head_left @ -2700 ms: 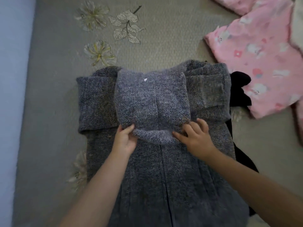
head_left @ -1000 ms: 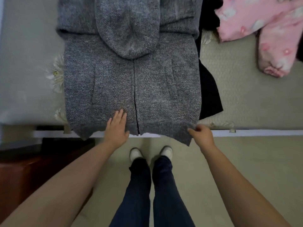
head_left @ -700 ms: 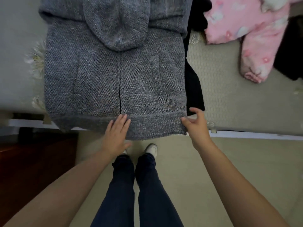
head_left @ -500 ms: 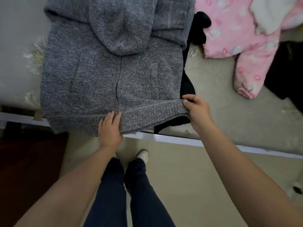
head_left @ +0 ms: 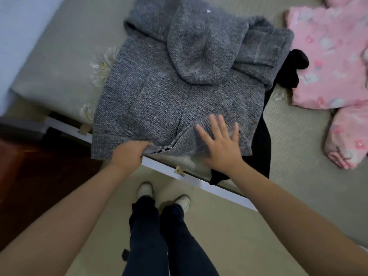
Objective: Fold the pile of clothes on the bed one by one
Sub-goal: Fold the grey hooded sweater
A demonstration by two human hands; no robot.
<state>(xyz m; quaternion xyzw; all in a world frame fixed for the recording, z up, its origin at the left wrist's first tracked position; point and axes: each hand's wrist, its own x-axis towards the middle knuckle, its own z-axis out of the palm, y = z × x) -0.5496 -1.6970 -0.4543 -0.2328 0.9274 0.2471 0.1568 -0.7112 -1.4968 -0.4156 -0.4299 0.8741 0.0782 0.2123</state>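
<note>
Grey hooded cardigan (head_left: 169, 104), hem nearest us, long axis running up-frame.
We grip hem with left hand (head_left: 127, 154); right hand (head_left: 220, 144) lies flat, fingers spread, on it.

Bare forearms, dark navy trousers (head_left: 157, 236) and white shoes (head_left: 145, 189) are all that show.

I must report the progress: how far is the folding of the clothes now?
Done: the grey knit jacket has sleeves and hood folded in. In hand: the left hand grips its bottom hem, the right hand presses flat on the turned-up part. Left: finishing this fold, then the pink garment and the black garment.
</note>
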